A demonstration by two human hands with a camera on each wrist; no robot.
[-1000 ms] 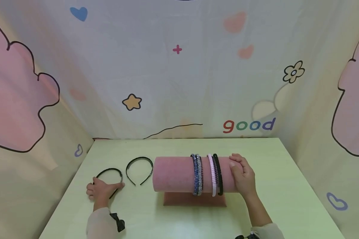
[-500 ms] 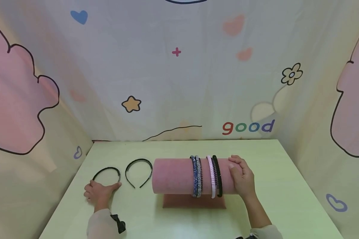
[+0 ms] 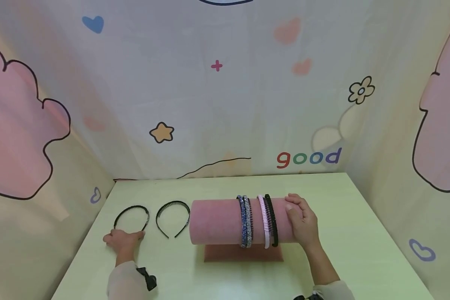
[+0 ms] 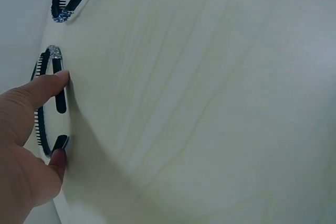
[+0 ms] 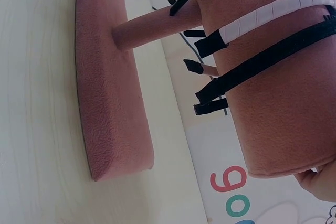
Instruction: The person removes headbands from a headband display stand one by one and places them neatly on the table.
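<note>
1. On the pale green desk (image 3: 352, 250), the left hand (image 3: 123, 241) grips an arched black toothed headband (image 3: 131, 207) between spread fingers;
2. the right hand (image 3: 303, 223), fingers curled, grips a pink plush cylinder (image 3: 217, 221) by its end.

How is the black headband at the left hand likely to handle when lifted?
Probably fairly stiff but springy: the headband shows a clean arch, with open ends that could flex if the left hand squeezes. Likely light for its size, since it looks thin. The teeth along it may make it catch rather than slip.
</note>
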